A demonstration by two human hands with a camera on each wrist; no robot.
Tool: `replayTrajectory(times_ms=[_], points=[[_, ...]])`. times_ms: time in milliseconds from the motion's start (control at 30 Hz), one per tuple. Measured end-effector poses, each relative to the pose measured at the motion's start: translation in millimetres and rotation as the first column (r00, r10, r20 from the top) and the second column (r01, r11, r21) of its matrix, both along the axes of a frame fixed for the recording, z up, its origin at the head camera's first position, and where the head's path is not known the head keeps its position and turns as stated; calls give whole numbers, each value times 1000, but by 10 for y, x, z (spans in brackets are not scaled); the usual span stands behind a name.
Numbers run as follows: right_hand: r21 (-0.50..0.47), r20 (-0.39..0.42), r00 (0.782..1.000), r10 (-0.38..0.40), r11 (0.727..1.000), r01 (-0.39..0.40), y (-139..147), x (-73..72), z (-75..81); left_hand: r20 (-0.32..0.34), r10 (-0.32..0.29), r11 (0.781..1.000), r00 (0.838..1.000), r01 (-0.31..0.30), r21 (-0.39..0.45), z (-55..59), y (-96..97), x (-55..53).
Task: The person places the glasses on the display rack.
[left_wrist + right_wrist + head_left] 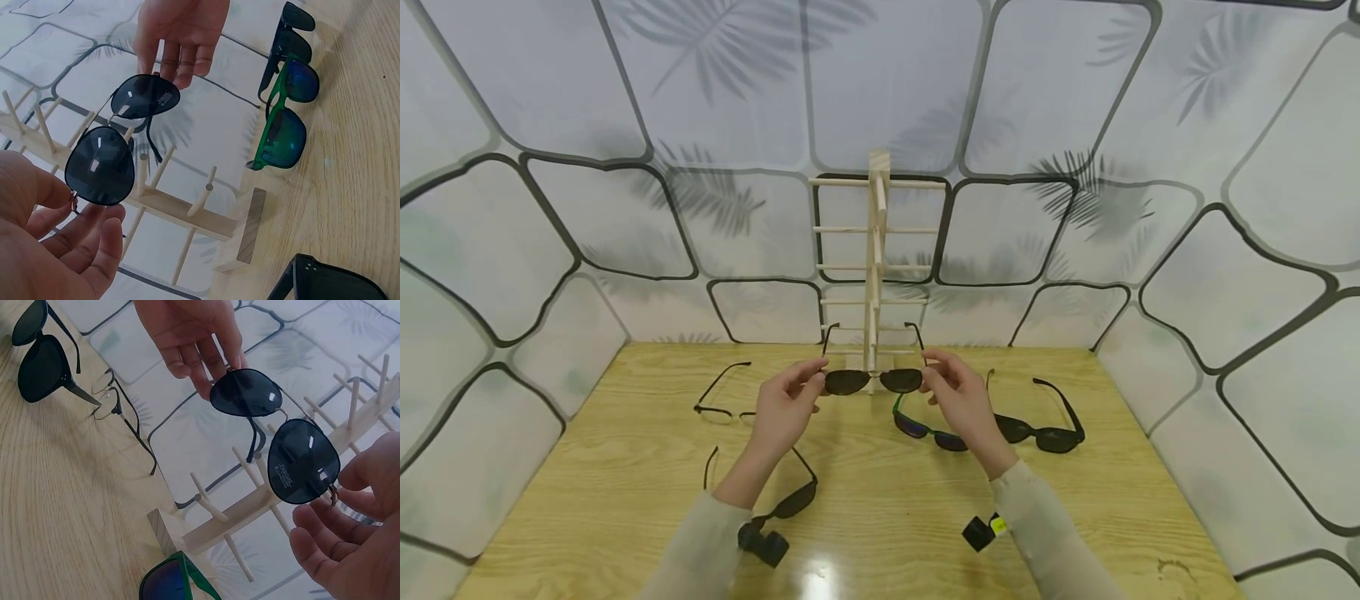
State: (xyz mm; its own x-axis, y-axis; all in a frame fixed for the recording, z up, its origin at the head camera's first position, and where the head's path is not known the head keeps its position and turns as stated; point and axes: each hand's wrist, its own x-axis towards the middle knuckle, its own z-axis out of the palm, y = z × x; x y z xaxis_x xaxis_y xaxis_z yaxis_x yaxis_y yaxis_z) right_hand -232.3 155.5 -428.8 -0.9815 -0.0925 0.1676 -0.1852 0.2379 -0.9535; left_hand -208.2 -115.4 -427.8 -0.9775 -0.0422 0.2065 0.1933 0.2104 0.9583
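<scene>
Dark aviator sunglasses are held level between both hands, temples unfolded and pointing away. My left hand pinches them at the left hinge, thumb and index finger meeting there. At the opposite hinge my right hand pinches the frame the same way, as the right wrist view also shows. Just behind the sunglasses rises a wooden display rack, an upright post with several rows of thin crossing pegs. In the head view the lenses overlap the lower part of that post; whether they touch it I cannot tell.
Right of the rack lie green-framed sunglasses and black sunglasses. On the left are thin-framed eyeglasses, with another black pair nearer, partly behind the left forearm. A patterned cloth wall borders the wooden table.
</scene>
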Motion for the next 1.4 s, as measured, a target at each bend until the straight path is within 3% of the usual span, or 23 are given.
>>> replayTrajectory(times_ms=[533,1400], points=[[-19,26,1000,-9,1000,10,-31,-80,11,46,8,1000,999,-8,-5,45,47,-92],[-14,73,997,-12,1000,13,-74,-164,-57,100,21,1000,995,-21,-5,-46,49,-235]])
